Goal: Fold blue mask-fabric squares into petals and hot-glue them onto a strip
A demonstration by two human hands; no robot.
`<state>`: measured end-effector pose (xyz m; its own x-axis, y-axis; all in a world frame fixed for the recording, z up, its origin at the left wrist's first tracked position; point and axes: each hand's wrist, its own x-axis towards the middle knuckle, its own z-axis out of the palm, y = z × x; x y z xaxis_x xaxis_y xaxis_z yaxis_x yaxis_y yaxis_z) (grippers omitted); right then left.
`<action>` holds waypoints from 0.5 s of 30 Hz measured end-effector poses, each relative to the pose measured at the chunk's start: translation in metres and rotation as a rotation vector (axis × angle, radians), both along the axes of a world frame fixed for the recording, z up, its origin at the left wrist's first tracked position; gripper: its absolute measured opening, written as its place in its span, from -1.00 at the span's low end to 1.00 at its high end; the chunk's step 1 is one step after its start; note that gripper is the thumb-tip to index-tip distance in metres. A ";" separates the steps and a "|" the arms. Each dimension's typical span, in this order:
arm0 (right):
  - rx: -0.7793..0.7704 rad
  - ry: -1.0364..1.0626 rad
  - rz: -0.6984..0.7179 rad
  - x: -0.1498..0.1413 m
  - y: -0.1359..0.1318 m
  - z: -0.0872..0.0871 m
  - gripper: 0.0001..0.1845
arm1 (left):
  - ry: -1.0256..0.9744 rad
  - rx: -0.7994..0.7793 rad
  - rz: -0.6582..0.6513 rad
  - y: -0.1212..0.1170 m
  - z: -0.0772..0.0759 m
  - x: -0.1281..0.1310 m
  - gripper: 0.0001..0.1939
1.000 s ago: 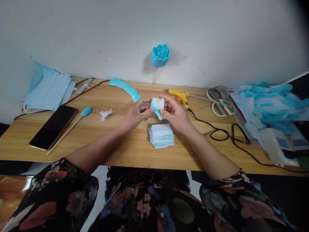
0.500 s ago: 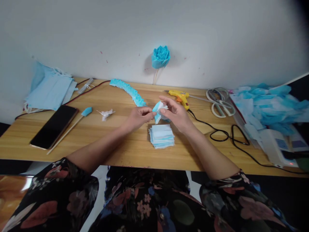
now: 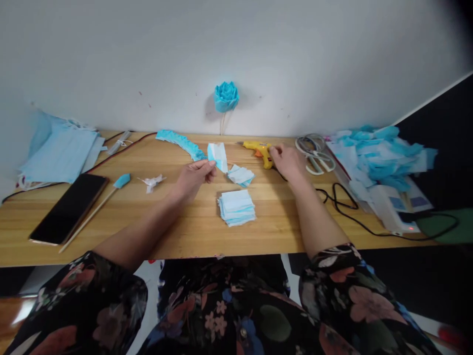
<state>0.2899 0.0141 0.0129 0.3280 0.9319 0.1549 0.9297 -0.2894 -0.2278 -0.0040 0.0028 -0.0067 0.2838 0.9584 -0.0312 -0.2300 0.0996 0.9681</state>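
Note:
Between the thumb and fingers of my left hand [image 3: 195,179] is a small blue-and-white piece of mask fabric [image 3: 218,157], held up above the table. My right hand [image 3: 289,161] has its fingers closed at the rear of a yellow glue gun [image 3: 257,146], which lies with its nozzle to the left. A few loose fabric pieces [image 3: 241,176] rest between the hands. Nearer to me sits a stack of cut fabric squares [image 3: 237,208]. A curved row of folded blue petals [image 3: 179,140] runs behind my left hand.
A blue fabric flower [image 3: 226,97] on a stick leans at the wall. To the left are face masks [image 3: 61,150], a phone [image 3: 70,208] and a blue-tipped stick [image 3: 92,212]. Scissors [image 3: 320,162], a black cord [image 3: 354,224], fabric scraps [image 3: 384,153] and a white power strip [image 3: 386,209] occupy the right.
My right hand has let go of the fabric and moved right to the glue gun. My left hand keeps one piece; other pieces now lie on the table. The view has shifted slightly.

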 end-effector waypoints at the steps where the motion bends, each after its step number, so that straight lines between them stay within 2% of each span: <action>1: -0.064 -0.002 0.012 -0.001 0.001 -0.004 -0.48 | -0.013 -0.017 0.007 0.000 0.000 0.000 -0.61; 5: -0.127 0.019 0.076 -0.008 0.005 -0.016 -0.38 | -0.038 -0.053 0.007 0.000 0.003 0.001 -0.61; 10: -0.118 0.046 0.101 -0.004 0.009 -0.022 -0.56 | -0.035 -0.042 -0.020 0.000 0.002 0.001 -0.60; 12: -0.065 0.106 0.112 0.002 0.011 -0.024 -0.57 | -0.065 -0.039 -0.039 0.000 0.001 0.000 -0.58; 15: 0.140 0.249 0.130 0.008 0.014 -0.024 -0.58 | -0.145 -0.064 -0.066 0.001 0.000 -0.002 -0.55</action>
<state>0.2976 0.0285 -0.0109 0.2513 0.9438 0.2146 0.8673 -0.1211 -0.4828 -0.0057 0.0043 -0.0069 0.3518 0.9350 -0.0454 -0.3576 0.1791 0.9166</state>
